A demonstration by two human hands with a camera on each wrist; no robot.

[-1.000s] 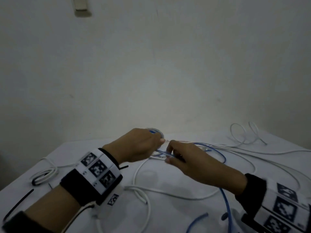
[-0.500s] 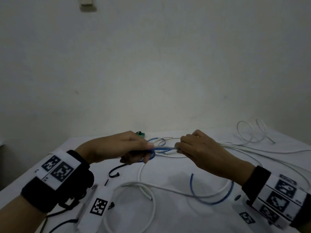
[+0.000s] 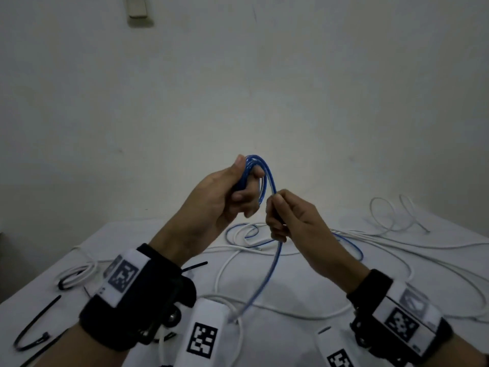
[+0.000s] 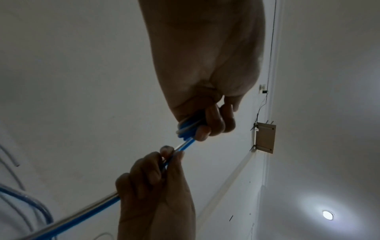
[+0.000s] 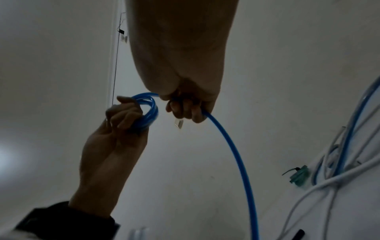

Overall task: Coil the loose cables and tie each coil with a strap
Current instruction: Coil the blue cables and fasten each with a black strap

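Note:
Raised above the table, my left hand point(image 3: 238, 192) grips a small coil of blue cable point(image 3: 255, 165) with several loops wound round its fingers. Just to its right, my right hand point(image 3: 277, 215) pinches the same blue cable where it leaves the coil. Below that hand the loose blue length point(image 3: 267, 276) hangs down to the table. The left wrist view shows the coil point(image 4: 188, 129) bunched in the left hand point(image 4: 205, 128), with the right hand point(image 4: 162, 170) below it. In the right wrist view the loops point(image 5: 148, 112) sit beside the right hand point(image 5: 185, 108).
Long white cables point(image 3: 397, 247) sprawl over the white table point(image 3: 291, 287), mixed with more blue cable point(image 3: 238, 231). A tied white coil point(image 3: 74, 276) lies at the left. Black straps point(image 3: 34, 329) lie at the front left. A wall stands close behind.
Both hands rose from just above the table to mid-air. The blue cable, held stretched between them before, is now wound in loops in my left hand.

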